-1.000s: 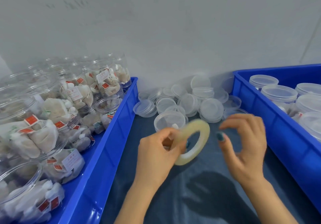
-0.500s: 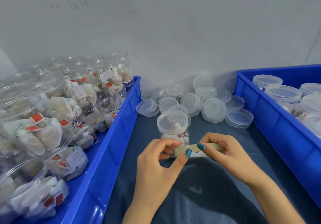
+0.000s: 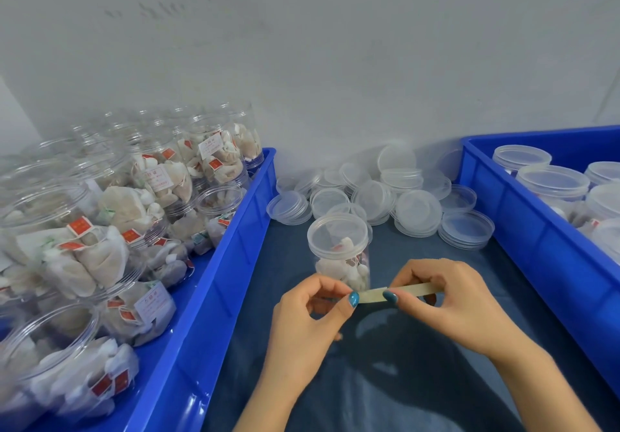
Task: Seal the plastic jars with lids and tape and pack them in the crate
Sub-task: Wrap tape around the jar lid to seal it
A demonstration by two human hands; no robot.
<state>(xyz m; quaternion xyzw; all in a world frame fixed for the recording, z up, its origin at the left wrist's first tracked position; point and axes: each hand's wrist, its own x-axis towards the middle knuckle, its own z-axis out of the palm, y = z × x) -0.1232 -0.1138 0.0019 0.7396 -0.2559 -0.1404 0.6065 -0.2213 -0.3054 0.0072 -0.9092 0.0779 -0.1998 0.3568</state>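
Note:
A clear plastic jar [image 3: 339, 250] with a lid on stands upright on the dark blue cloth, filled with white sachets. In front of it, my right hand [image 3: 449, 300] holds a roll of clear tape [image 3: 412, 289] nearly edge-on. My left hand [image 3: 312, 317] pinches the tape's free end next to the roll, thumb against fingers. Both hands are just in front of the jar, not touching it. Loose clear lids [image 3: 385, 193] lie in a heap behind the jar.
A blue crate [image 3: 214, 284] on the left holds several open jars of sachets [image 3: 110, 217]. A blue crate [image 3: 536, 247] on the right holds several lidded jars [image 3: 553, 180]. A grey wall stands close behind.
The tape roll has dropped from raised and face-on to low and edge-on before the jar. My right hand has taken hold of it, and my left now pinches the tape end.

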